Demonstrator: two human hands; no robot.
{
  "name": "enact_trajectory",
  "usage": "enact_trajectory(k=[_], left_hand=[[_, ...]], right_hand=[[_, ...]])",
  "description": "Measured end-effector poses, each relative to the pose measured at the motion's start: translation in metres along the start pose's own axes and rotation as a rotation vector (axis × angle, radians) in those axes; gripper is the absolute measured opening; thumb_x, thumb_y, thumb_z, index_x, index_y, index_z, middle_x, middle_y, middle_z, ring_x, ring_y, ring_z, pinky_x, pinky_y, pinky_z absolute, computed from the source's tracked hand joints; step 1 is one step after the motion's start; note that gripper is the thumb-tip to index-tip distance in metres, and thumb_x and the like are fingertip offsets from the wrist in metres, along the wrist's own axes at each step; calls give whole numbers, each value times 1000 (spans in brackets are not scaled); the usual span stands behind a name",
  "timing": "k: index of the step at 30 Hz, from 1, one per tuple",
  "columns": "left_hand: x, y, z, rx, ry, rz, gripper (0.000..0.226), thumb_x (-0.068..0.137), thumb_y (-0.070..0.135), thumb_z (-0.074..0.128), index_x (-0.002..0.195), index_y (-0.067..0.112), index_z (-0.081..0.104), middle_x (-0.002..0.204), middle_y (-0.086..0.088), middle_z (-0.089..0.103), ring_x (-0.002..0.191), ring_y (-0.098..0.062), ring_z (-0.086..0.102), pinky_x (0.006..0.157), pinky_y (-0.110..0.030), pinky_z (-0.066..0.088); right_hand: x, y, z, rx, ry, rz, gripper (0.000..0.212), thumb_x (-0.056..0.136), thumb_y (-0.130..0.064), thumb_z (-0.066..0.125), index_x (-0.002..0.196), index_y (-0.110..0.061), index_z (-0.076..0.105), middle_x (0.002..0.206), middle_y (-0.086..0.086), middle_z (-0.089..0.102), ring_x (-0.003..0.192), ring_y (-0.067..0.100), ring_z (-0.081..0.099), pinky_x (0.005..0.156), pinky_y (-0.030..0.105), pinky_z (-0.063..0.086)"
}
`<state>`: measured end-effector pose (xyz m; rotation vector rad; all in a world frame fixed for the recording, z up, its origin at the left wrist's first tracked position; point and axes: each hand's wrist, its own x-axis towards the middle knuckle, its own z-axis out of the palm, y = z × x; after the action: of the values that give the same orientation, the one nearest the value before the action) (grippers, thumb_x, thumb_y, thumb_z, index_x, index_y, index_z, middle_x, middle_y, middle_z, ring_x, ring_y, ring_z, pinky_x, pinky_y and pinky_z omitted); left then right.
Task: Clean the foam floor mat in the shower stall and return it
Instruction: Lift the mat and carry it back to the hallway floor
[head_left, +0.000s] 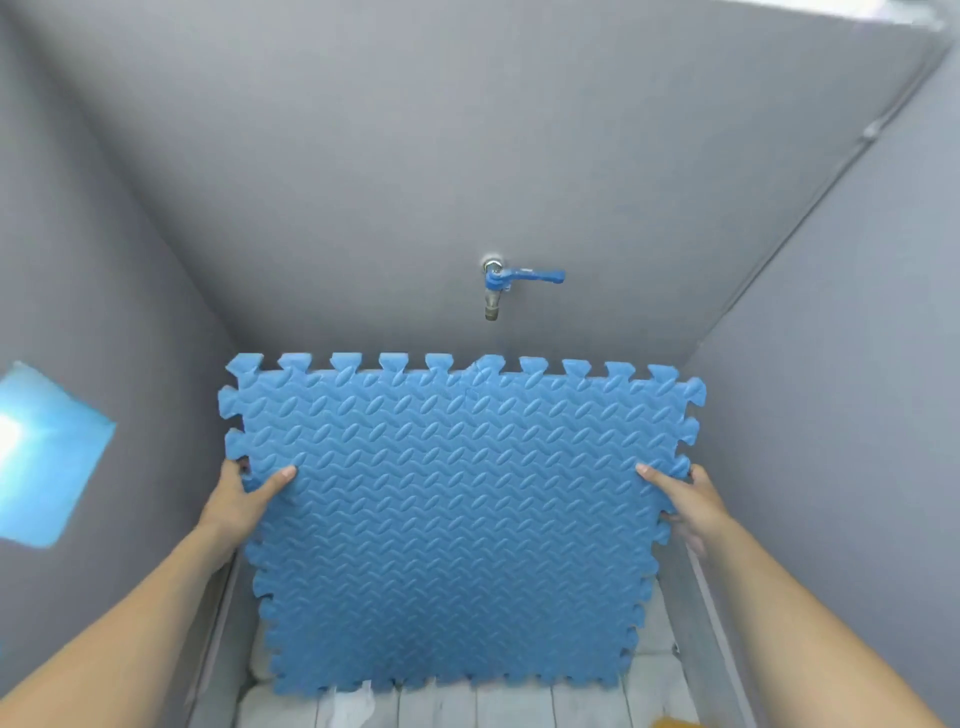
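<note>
A blue foam floor mat (457, 519) with puzzle-tooth edges and a leaf-pattern surface is held up off the floor, tilted toward me, inside the grey shower stall. My left hand (244, 499) grips its left edge with the thumb on the front face. My right hand (685, 501) grips its right edge the same way. The mat's lower edge hangs just above the white slatted floor (519, 709).
A tap with a blue lever handle (511, 283) sticks out of the grey back wall above the mat. Grey walls close in on the left and right. A bright blue patch of light (47, 457) lies on the left wall. Something yellow (675, 722) shows at the bottom edge.
</note>
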<state>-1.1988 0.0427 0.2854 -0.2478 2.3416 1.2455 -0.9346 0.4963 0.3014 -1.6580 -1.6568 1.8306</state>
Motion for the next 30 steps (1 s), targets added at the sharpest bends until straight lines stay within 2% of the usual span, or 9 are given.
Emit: enact_trajectory(k=[4, 8, 13, 16, 18, 19, 23, 27, 30], left_hand=[[-79, 60, -47, 89, 33, 17, 57, 88, 44, 62, 127, 10, 40, 133, -16, 52, 126, -34, 45, 104, -48, 39], [-156, 161, -122, 100, 52, 53, 76, 77, 68, 56, 130, 18, 35, 134, -17, 47, 129, -34, 39, 108, -50, 34], [-249, 304, -205, 77, 75, 118, 98, 65, 69, 69, 137, 18, 26, 135, -15, 34, 133, -32, 30, 111, -49, 30], [-287, 355, -241, 99, 161, 208, 107, 67, 52, 80, 144, 9, 19, 144, -19, 26, 137, -34, 26, 112, -46, 28], [-309, 371, -253, 57, 219, 265, 100, 71, 45, 79, 142, 7, 19, 142, -20, 27, 134, -33, 30, 110, -44, 30], [-321, 372, -257, 37, 250, 275, 96, 73, 43, 78, 141, 6, 20, 140, -21, 28, 132, -33, 31, 109, -43, 31], [-364, 356, -267, 64, 370, 285, 85, 77, 37, 76, 133, -5, 27, 132, -23, 34, 125, -32, 31, 103, -40, 31], [-390, 350, -277, 27, 462, 287, 85, 77, 39, 76, 132, -4, 27, 132, -20, 31, 127, -37, 33, 105, -43, 34], [-410, 343, -284, 5, 557, 265, 87, 74, 38, 79, 131, -4, 28, 133, -22, 28, 121, -38, 41, 102, -43, 37]], right_hand=[[-80, -70, -28, 13, -3, 63, 65, 73, -21, 85, 126, -12, 48, 119, 9, 67, 102, 28, 68, 93, 53, 53], [-163, -185, -60, 11, 29, -21, 89, 50, -43, 91, 125, -15, 51, 114, 3, 69, 98, 23, 70, 91, 51, 55], [-264, -336, -82, 9, 147, -250, 64, 68, -36, 86, 111, -18, 43, 117, 6, 62, 98, 20, 62, 96, 46, 51], [-307, -396, -90, -10, 174, -381, 60, 75, -34, 82, 120, -16, 47, 108, 5, 61, 87, 19, 58, 75, 29, 54], [-323, -413, -97, -10, 160, -435, 57, 78, -32, 80, 121, -13, 47, 105, 6, 62, 72, 13, 57, 56, 15, 49], [-330, -414, -102, -3, 130, -443, 56, 77, -34, 81, 117, -15, 47, 106, 6, 64, 71, 11, 59, 56, 15, 49], [-333, -403, -122, -65, -32, -457, 90, 47, -67, 86, 114, -15, 55, 111, 6, 71, 89, 19, 68, 73, 36, 52], [-356, -425, -118, -67, -138, -483, 60, 62, -51, 86, 103, -26, 49, 109, -1, 68, 87, 13, 64, 83, 43, 54], [-374, -441, -102, -78, -166, -548, 55, 66, -50, 84, 98, -27, 45, 108, 4, 67, 87, 18, 60, 79, 40, 48]])
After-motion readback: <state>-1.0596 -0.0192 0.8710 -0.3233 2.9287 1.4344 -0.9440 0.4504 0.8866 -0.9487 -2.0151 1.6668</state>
